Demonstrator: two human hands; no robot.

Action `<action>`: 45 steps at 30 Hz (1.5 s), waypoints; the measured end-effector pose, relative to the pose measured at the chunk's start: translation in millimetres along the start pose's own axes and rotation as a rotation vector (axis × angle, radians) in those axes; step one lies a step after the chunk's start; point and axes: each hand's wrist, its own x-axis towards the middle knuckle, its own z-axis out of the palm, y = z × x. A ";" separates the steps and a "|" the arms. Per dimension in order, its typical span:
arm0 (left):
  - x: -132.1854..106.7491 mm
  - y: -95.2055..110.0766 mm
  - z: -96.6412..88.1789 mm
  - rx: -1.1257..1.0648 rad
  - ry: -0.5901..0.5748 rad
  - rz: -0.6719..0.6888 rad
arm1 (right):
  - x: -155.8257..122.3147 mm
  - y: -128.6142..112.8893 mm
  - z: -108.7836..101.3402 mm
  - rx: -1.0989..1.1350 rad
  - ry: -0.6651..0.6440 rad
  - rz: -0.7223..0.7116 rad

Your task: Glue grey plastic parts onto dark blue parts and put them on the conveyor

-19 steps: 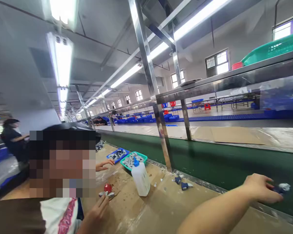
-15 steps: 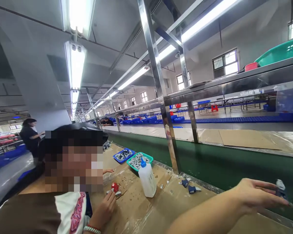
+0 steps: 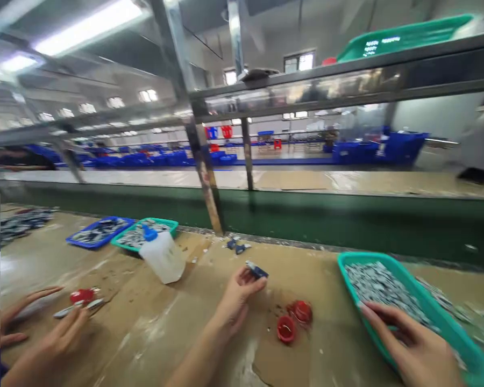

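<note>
Piece, dark blue, sits between fingers of the left hand.

The right hand, wrist cut off below, hides part of the near green basket, whose small pieces blur together

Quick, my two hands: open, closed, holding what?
Left hand: closed on a blue part.
Right hand: fingers bent over the green basket; whether it holds anything cannot be told.
</note>
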 end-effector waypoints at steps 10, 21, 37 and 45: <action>2.2 -4.3 -13.7 0.100 -0.020 -0.059 | 0.1 -32.2 31.6 0.241 -0.122 0.208; -3.3 -7.3 -5.8 0.220 -0.001 -0.089 | -5.5 -24.6 75.4 0.379 -0.258 0.336; -8.2 -12.7 3.0 0.219 0.011 -0.118 | -4.2 -33.4 65.5 0.455 -0.311 0.402; -23.4 -20.1 20.1 0.246 -0.114 -0.101 | -14.8 -52.4 55.2 0.593 -0.393 0.440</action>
